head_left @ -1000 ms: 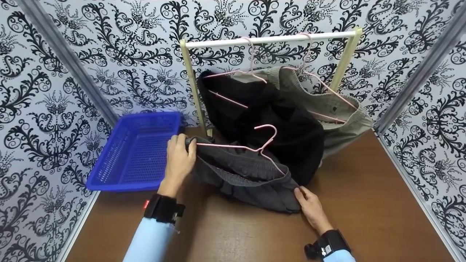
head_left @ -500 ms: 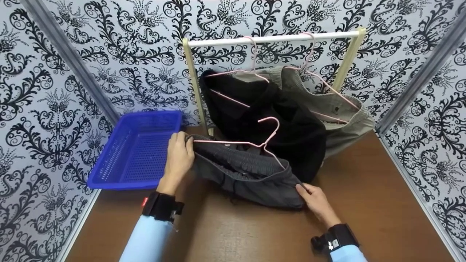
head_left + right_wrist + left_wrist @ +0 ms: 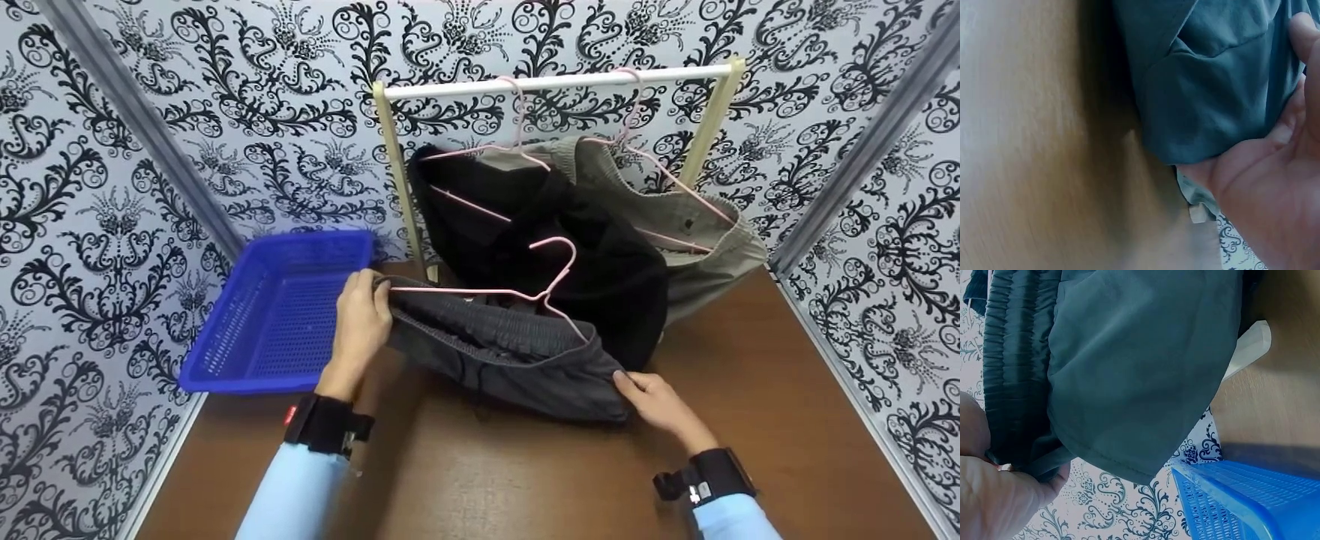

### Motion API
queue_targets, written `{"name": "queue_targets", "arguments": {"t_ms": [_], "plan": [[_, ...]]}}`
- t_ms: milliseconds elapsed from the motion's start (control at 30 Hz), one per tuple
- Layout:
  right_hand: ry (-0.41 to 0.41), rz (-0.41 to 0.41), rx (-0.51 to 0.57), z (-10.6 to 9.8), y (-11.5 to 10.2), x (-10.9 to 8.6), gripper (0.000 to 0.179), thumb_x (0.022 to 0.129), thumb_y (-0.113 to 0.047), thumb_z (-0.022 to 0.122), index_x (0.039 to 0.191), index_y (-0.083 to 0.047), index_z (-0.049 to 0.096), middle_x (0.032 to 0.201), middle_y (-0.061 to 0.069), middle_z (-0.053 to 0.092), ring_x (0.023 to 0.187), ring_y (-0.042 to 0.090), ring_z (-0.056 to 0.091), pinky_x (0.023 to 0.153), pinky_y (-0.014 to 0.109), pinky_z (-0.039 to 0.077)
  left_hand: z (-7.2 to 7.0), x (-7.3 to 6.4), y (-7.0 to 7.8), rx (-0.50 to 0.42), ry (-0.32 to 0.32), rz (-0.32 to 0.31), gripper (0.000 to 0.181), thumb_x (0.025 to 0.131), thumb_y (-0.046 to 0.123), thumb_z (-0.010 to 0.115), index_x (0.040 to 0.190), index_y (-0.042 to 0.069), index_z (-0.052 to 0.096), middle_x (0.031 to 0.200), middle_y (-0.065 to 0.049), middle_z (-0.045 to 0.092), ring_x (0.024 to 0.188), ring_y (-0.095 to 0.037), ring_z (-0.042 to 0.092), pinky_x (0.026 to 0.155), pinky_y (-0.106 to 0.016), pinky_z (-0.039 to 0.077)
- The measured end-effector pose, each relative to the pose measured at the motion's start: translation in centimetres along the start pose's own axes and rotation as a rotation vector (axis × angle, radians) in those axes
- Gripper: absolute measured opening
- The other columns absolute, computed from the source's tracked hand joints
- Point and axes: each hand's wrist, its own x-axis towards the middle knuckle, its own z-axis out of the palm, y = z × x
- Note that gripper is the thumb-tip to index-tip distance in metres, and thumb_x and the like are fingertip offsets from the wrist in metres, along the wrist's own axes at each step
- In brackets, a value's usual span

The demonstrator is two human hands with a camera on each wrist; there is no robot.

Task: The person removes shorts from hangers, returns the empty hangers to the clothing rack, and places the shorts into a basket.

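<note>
Dark grey shorts (image 3: 525,382) with a gathered elastic waistband (image 3: 1019,365) are held up above the table. A pink hanger (image 3: 457,290) runs inside the waistband, its hook standing free above. At the left end, my left hand (image 3: 360,322) grips the waistband together with the hanger's tip, which the fingers hide. My right hand (image 3: 660,405) pinches the opposite side of the shorts between thumb and fingers, and the cloth (image 3: 1207,107) looks stretched there. A drawstring dangles from the front. Whether the hanger's right tip reaches the waistband's end is hidden.
Behind, a rack with a white bar (image 3: 570,81) carries a black garment (image 3: 592,262) and a beige garment (image 3: 697,277) on pink hangers. A blue plastic basket (image 3: 196,352) stands left of my left hand. Patterned walls enclose the brown tabletop (image 3: 495,480).
The grey shorts and hanger have risen slightly. My left hand has shifted a little left, and my right hand a little right and up, still holding the cloth.
</note>
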Motion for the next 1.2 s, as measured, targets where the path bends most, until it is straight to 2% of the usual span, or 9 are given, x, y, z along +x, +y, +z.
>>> {"name": "queue_targets", "arguments": {"t_ms": [133,367,500,667,933,1200], "plan": [[0.025,-0.009,0.003,-0.3,-0.2,-0.1,0.024,0.106,-0.019,0.056,0.092,-0.008,0.071,0.094,0.003,0.066,0.085,0.010,0.056,0.081,0.027,0.046,-0.3,0.2,-0.2,-0.017,-0.022,-0.007,0.008,0.098,0.000,0.060,0.100,-0.008,0.063,0.093,-0.025,0.063,0.089,-0.045,0.063,0.083,-0.057,0.050],[0.129,0.037,-0.024,-1.0,-1.0,-0.4,0.021,0.105,-0.016,0.057,0.102,-0.006,0.075,0.107,0.009,0.073,0.096,0.015,0.063,0.090,0.034,0.049,-0.6,0.4,-0.3,-0.044,-0.036,-0.048,0.014,0.100,0.003,0.057,0.101,-0.009,0.064,0.093,-0.027,0.064,0.089,-0.045,0.062,0.084,-0.057,0.049],[0.173,0.020,-0.036,-1.1,-1.3,-0.5,0.018,0.104,-0.014,0.059,0.093,-0.008,0.073,0.097,0.006,0.070,0.089,0.015,0.060,0.085,0.034,0.049,-0.7,0.4,-0.5,-0.048,-0.052,-0.093,0.017,0.100,0.005,0.055,0.101,-0.010,0.063,0.094,-0.028,0.064,0.090,-0.047,0.062,0.086,-0.058,0.048],[0.217,-0.020,-0.032,-0.9,-1.3,-0.3,0.020,0.102,-0.011,0.061,0.084,-0.009,0.069,0.087,0.003,0.065,0.080,0.013,0.055,0.078,0.030,0.046,-0.7,0.7,-0.7,-0.050,-0.100,-0.145,0.019,0.102,0.007,0.053,0.100,-0.009,0.063,0.096,-0.029,0.065,0.094,-0.048,0.063,0.088,-0.058,0.048],[0.267,-0.086,-0.050,-0.8,-1.0,-0.4,0.019,0.100,-0.006,0.062,0.083,-0.009,0.069,0.084,0.001,0.066,0.077,0.008,0.056,0.075,0.029,0.048,-1.1,0.8,-1.3,-0.002,-0.210,-0.252,0.026,0.105,0.020,0.053,0.097,-0.004,0.062,0.093,-0.027,0.067,0.092,-0.048,0.064,0.085,-0.058,0.048],[0.276,-0.125,-0.060,-0.8,-1.1,-0.6,0.019,0.100,-0.011,0.063,0.083,-0.011,0.070,0.084,0.000,0.068,0.079,0.006,0.058,0.076,0.028,0.050,-1.1,0.6,-1.7,0.028,-0.184,-0.217,0.026,0.105,0.015,0.048,0.085,-0.001,0.055,0.084,-0.029,0.063,0.085,-0.054,0.063,0.079,-0.062,0.048]]}}
